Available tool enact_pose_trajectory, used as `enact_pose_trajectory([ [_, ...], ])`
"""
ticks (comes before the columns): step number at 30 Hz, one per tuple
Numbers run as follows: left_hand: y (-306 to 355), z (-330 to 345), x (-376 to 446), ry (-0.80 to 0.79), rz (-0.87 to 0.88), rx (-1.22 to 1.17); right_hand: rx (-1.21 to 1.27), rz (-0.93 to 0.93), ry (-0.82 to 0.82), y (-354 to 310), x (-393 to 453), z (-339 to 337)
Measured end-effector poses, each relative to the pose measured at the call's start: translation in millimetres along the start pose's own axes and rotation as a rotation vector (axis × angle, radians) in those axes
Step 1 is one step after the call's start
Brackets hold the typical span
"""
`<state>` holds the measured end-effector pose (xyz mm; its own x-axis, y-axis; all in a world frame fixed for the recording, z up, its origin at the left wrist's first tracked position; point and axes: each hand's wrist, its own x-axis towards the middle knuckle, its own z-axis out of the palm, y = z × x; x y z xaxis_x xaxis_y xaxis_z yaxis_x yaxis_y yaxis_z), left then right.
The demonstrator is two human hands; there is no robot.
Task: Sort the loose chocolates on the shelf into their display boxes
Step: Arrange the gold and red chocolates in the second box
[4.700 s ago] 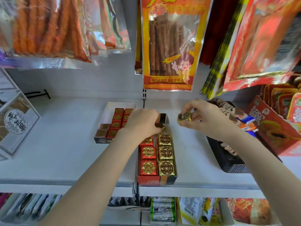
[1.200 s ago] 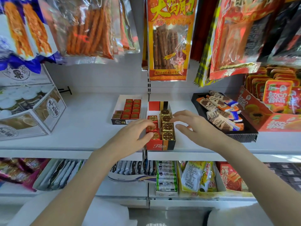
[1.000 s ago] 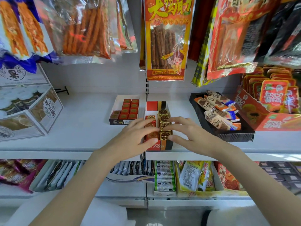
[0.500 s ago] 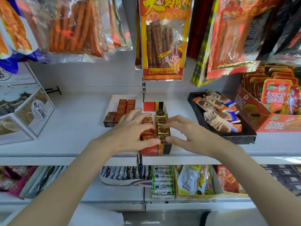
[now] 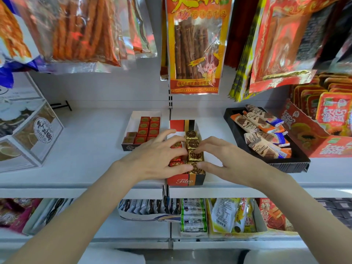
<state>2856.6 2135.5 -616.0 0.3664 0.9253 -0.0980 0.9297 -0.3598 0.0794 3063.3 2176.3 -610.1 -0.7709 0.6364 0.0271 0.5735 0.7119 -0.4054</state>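
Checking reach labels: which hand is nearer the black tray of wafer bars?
Right. The right hand rests on the gold chocolates in the Fileo box, on the side facing the black tray. The left hand lies over the box's red column, farther away.

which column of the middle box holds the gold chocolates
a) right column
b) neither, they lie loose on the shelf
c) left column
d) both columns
a: the gold chocolates run down the right side of the box, with red chocolates on its left side under the left hand.
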Motion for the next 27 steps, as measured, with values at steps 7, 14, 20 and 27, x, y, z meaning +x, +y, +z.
enact_pose_trajectory([
  [7,0.6,-2.8,-14.4,0.036,-0.039,-0.224,-0.013,-0.03,0.035,-1.2,-3.1,-1.1],
  [14,19.3,-1.4,-52.4,0.084,-0.018,-0.319,0.031,-0.049,0.037,-5.5,-8.8,-4.0],
  [20,19.1,5.4,-59.5,0.099,-0.026,-0.353,-0.005,-0.055,-0.021,-7.2,-10.5,-0.9],
  [27,25.8,0.5,-64.0,0.196,-0.132,-0.584,0.189,0.036,0.077,-6.8,-11.9,-6.3],
])
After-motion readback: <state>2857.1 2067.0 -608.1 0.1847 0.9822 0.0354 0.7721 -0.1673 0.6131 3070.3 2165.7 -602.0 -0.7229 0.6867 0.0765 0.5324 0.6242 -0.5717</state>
